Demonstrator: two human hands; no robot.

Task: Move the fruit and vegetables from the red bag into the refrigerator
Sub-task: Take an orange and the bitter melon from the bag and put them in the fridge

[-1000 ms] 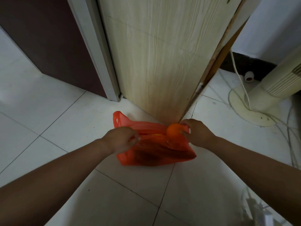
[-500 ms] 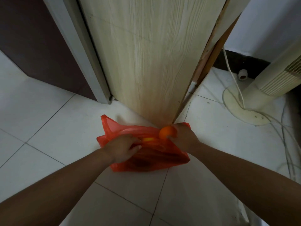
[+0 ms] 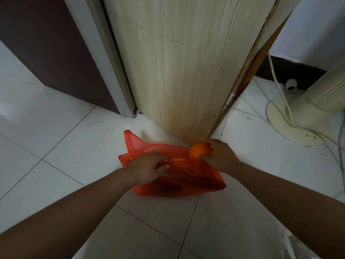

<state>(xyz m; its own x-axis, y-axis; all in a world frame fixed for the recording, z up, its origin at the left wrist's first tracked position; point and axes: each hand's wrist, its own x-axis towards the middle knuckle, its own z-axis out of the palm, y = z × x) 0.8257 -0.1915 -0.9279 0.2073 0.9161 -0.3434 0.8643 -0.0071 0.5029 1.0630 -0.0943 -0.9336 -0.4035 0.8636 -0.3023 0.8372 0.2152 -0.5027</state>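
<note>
A red plastic bag (image 3: 186, 184) lies on the white tiled floor at the foot of a pale wooden panel. My right hand (image 3: 218, 157) grips a round orange (image 3: 197, 150) just above the bag's far right corner. My left hand (image 3: 149, 168) pinches the bag's near edge at its mouth. A yellowish fruit (image 3: 176, 159) shows through the opening between my hands. Darker shapes lie inside the bag, unclear through the plastic. No refrigerator is in view.
The pale wooden panel (image 3: 186, 62) stands straight ahead, with a grey frame (image 3: 104, 58) and dark door (image 3: 46, 40) to its left. At the right stands a cream tower fan (image 3: 317, 101) on a round base, with cables (image 3: 280, 90) trailing over the floor.
My right hand has lifted the orange slightly up and clear of the bag's mouth. My left hand keeps its hold on the bag's edge. The view shifted a little.
</note>
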